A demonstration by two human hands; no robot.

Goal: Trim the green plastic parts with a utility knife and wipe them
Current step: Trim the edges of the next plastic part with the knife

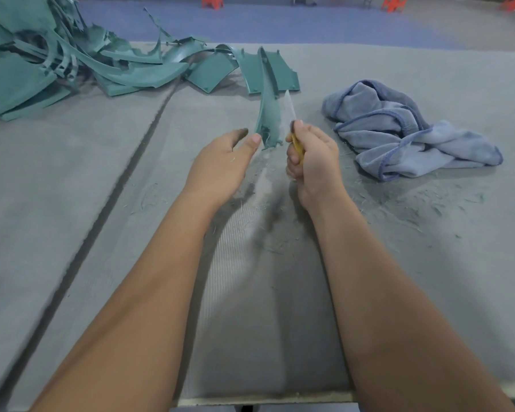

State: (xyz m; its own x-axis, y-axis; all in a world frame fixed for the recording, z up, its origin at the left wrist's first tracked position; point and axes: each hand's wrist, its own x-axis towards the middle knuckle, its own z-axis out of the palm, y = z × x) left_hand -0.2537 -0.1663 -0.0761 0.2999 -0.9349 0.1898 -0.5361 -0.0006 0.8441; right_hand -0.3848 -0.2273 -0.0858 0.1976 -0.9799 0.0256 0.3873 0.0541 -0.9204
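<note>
A long curved green plastic part (268,114) stands on edge in the middle of the table, its near end pinched by the fingertips of my left hand (223,162). My right hand (312,157) is closed around the yellow handle of a utility knife (292,113). Its pale blade points up and away, just right of the part's edge. A crumpled blue cloth (405,129) lies on the table to the right of my right hand, apart from it.
A big heap of green plastic parts (57,66) fills the far left; a few flatter ones (253,69) lie behind the held part. The grey felt table cover (72,162) has a dark seam running diagonally at left. Thin green shavings (422,209) litter the right side.
</note>
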